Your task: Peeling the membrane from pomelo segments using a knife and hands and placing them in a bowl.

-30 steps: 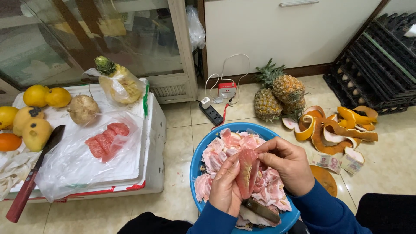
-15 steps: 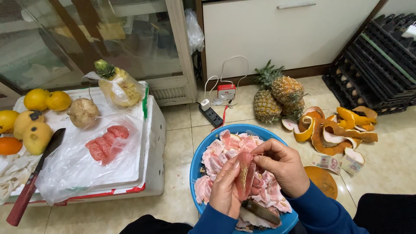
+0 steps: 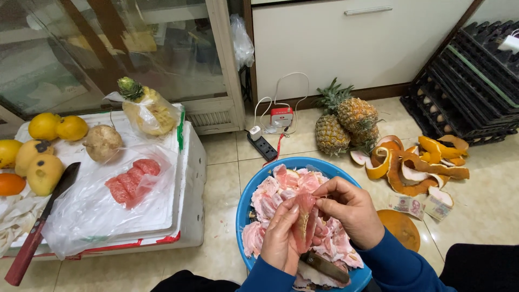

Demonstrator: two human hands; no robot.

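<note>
Both hands hold one pink pomelo segment (image 3: 304,221) upright over a blue basin (image 3: 244,212). My left hand (image 3: 281,238) cups it from the left, and my right hand (image 3: 351,210) pinches its top edge with thumb and fingers. The basin is filled with pale pink membranes and peel scraps (image 3: 275,189). A small knife (image 3: 324,266) lies in the basin just under my wrists. Peeled red segments (image 3: 132,179) rest on a clear plastic bag on the white foam box (image 3: 184,216) to the left.
On the box lie a long red-handled knife (image 3: 38,227), yellow and orange fruits (image 3: 48,127), a brown round fruit (image 3: 102,143) and a bagged peeled pineapple (image 3: 147,111). Two pineapples (image 3: 346,121), orange peels (image 3: 416,159), banknotes (image 3: 413,205), a power strip (image 3: 265,147) and black crates (image 3: 470,86) sit on the tiled floor.
The hands have barely moved. My right fingers have shifted along the segment's top edge, peeling at its membrane.
</note>
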